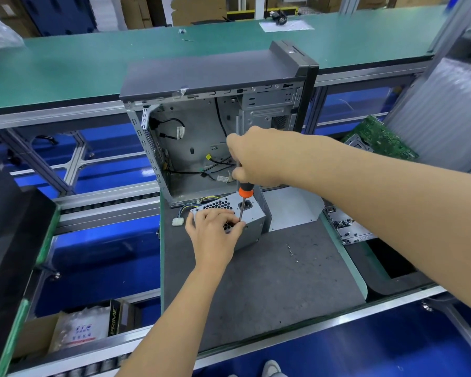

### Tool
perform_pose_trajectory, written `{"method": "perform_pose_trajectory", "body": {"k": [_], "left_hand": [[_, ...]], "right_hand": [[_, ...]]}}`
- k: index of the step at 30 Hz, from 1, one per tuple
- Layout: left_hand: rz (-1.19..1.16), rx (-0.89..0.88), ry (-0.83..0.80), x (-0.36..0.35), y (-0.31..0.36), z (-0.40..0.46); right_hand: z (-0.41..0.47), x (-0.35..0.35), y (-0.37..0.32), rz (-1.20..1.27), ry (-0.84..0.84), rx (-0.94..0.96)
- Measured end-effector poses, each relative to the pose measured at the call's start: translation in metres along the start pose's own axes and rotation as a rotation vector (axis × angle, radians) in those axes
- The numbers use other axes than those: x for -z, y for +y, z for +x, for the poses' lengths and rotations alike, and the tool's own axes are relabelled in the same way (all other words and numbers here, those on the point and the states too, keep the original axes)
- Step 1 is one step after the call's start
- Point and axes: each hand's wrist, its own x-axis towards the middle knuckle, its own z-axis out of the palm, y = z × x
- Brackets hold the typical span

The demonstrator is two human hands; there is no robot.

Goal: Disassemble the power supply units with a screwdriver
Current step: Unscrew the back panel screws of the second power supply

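- The screwdriver (242, 205) is gripped upright in the right hand (252, 156), so its tip bears down on a screw.
- The power supply unit (235, 221) is pressed by the left hand (214, 229), fingers spread flat, probably steadying it against the turning.
- It lies on the table (269, 281), just in front of the opened computer case (215, 118).

"PRIME" on black box (116, 319), "TTS" on plastic bag (79, 331)

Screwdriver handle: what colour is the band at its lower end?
Orange, on the screwdriver, with black above; head view.
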Motion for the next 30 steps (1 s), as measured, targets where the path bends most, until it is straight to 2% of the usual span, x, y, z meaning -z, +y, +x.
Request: {"method": "perform_pose_trajectory", "body": {"k": [5, 8, 10, 12, 15, 20, 24, 30], "left_hand": [[0.017, -0.027, 0.023, -0.0005, -0.0009, -0.0012], [0.018, -0.034, 0.022, -0.0006, -0.0006, -0.001], [0.016, -0.037, 0.016, -0.0003, -0.0009, -0.0007], [0.018, -0.044, 0.017, -0.0003, -0.0011, -0.0013], [0.013, -0.056, 0.038, -0.0006, -0.001, -0.0023], [-0.008, -0.065, 0.047, -0.0007, -0.0019, -0.0027], [-0.013, -0.054, 0.044, -0.0003, -0.0006, -0.0024], [0.039, -0.043, 0.007, 0.0004, 0.0035, 0.0002]], "right_hand": [[-0.0013, 0.0003, 0.0024, 0.086, -0.095, 0.072], [-0.0036, 0.0019, -0.0024, -0.077, -0.087, -0.049], [-0.0039, 0.0031, -0.0035, -0.162, -0.057, -0.054], [-0.0034, 0.0023, -0.0002, -0.126, -0.033, -0.012], [-0.0039, -0.0002, 0.0055, -0.038, -0.086, 0.065], [-0.002, -0.002, 0.0041, -0.124, -0.079, -0.005], [-0.0018, -0.0046, 0.0054, -0.089, -0.033, 0.034], [-0.0026, -0.0031, 0.0054, -0.051, -0.049, 0.092]]}}
